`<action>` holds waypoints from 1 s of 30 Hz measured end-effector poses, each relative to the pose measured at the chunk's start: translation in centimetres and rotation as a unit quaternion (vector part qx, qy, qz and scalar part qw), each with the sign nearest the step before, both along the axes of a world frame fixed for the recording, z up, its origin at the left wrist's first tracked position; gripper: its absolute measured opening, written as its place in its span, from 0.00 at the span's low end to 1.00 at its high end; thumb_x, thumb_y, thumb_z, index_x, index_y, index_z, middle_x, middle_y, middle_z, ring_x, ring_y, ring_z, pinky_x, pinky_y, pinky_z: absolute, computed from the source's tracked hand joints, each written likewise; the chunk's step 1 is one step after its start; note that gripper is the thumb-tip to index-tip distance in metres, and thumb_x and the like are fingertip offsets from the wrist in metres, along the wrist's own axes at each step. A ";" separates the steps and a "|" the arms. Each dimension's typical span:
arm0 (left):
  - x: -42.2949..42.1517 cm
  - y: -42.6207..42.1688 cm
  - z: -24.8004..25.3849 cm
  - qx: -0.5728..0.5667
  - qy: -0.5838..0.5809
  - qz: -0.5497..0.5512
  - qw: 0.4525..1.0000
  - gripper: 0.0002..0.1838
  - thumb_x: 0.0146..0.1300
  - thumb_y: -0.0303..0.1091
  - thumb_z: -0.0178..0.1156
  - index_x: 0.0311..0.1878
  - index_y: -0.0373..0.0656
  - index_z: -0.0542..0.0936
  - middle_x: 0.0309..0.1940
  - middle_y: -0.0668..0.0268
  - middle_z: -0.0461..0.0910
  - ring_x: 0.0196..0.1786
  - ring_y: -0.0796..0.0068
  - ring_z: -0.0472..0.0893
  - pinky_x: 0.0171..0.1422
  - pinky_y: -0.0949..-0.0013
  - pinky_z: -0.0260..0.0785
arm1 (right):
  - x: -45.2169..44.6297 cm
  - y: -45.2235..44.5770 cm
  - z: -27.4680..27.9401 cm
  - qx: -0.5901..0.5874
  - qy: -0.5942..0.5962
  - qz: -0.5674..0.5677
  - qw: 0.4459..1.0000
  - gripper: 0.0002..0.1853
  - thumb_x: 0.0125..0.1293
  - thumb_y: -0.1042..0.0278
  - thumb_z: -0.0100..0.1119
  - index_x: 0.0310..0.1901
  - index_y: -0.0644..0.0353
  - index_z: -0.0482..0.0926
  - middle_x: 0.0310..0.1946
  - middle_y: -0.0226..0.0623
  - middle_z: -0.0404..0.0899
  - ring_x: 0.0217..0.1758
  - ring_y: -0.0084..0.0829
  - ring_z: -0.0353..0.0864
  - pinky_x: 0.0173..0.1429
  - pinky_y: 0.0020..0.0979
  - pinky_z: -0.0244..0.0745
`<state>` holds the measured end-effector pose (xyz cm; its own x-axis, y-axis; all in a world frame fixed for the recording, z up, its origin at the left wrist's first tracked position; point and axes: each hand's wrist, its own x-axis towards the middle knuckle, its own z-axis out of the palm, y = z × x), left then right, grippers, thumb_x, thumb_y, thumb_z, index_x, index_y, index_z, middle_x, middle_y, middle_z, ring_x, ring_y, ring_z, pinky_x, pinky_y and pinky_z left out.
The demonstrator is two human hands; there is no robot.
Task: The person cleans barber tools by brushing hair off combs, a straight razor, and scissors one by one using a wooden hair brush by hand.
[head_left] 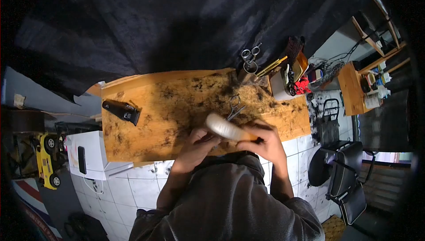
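Note:
My right hand is closed around the wooden handle of a brush with pale bristles, which look blurred. The bristles reach left, over the fingers of my left hand. That hand is closed too, thumb against fingers, and whatever it grips is hidden beneath the brush. Just beyond the bristles, a pair of scissors lies on the wooden table, which is scattered with dark hair clippings. A black hair clipper rests at the table's left end.
At the back right stand a metal cup with scissors and a white container with tools. A dark cloth hangs behind the table. To the left sits a white box bearing a phone; black chairs stand right.

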<state>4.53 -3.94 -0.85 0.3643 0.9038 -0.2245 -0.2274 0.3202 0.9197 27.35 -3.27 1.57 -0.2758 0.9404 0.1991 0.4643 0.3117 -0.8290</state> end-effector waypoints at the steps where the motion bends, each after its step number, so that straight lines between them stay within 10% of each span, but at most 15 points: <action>1: 0.1 0.2 -0.7 -0.057 -0.031 -0.011 0.998 0.26 0.67 0.28 0.60 0.68 0.38 0.67 0.48 0.73 0.75 0.49 0.86 0.72 0.54 0.79 0.65 | 0.2 0.3 -0.1 0.014 -0.008 -0.037 0.999 0.24 0.47 0.61 0.78 0.42 0.69 0.83 0.35 0.46 0.81 0.38 0.39 0.81 0.43 0.34 0.75; 7: 0.7 0.6 0.4 -0.129 -0.135 -0.013 0.982 0.27 0.66 0.26 0.59 0.68 0.41 0.67 0.48 0.73 0.74 0.50 0.83 0.73 0.56 0.76 0.65 | 0.6 1.5 0.5 0.073 0.028 -0.228 0.971 0.22 0.47 0.67 0.77 0.42 0.70 0.82 0.34 0.45 0.80 0.34 0.37 0.78 0.41 0.31 0.73; 14: 0.2 0.2 -2.5 -0.067 -0.124 -0.034 0.989 0.25 0.69 0.26 0.55 0.69 0.36 0.65 0.54 0.70 0.75 0.54 0.83 0.73 0.59 0.78 0.64 | 0.2 0.0 -0.6 0.006 -0.009 0.012 1.000 0.24 0.43 0.61 0.79 0.40 0.69 0.84 0.36 0.45 0.81 0.39 0.39 0.82 0.45 0.34 0.75; 21: 0.2 0.6 -1.1 -0.143 -0.169 -0.032 0.975 0.30 0.66 0.26 0.59 0.71 0.42 0.63 0.59 0.70 0.71 0.60 0.80 0.69 0.65 0.73 0.60 | 0.5 1.7 0.1 0.099 0.001 -0.209 0.973 0.22 0.48 0.67 0.76 0.44 0.71 0.82 0.35 0.45 0.80 0.37 0.37 0.80 0.42 0.30 0.74; 30: -0.3 0.1 -2.0 -0.161 -0.175 -0.003 0.971 0.25 0.64 0.25 0.60 0.65 0.39 0.70 0.46 0.72 0.74 0.48 0.83 0.70 0.51 0.77 0.62 | 0.8 0.4 -1.5 0.037 -0.011 0.016 0.999 0.24 0.43 0.59 0.79 0.40 0.66 0.85 0.37 0.43 0.81 0.40 0.40 0.83 0.44 0.34 0.77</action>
<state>4.19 -3.84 -2.88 0.4739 0.8050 -0.3568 -0.5055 0.5805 0.6384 28.18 -2.87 0.05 -0.3102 0.9142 0.2607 0.4710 0.3860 -0.7932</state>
